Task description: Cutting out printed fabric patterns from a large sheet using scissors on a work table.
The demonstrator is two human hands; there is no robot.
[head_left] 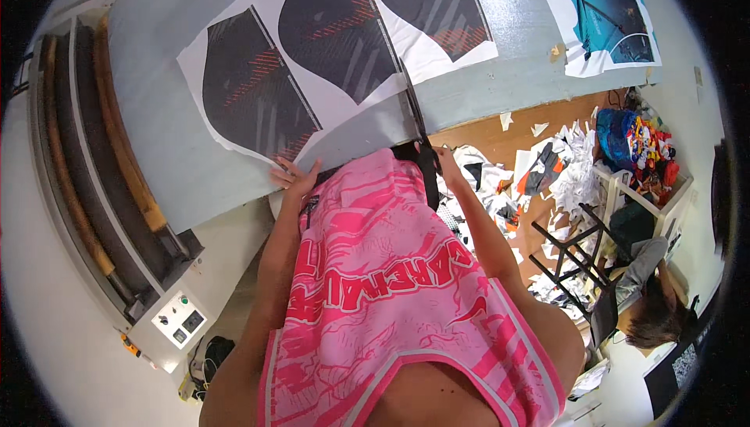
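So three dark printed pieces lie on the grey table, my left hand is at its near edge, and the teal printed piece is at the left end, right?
Not quite: the head view shows the teal printed piece at the grey table's right end. The three dark printed pieces and your left hand are as you say.

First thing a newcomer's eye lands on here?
Probably the wearer's bright pink patterned top, filling the lower centre. Next, three dark panels with red streaks on the grey table at the top, with the left hand at its near edge. Then the litter of mostly white scraps on the brown floor, right of centre.
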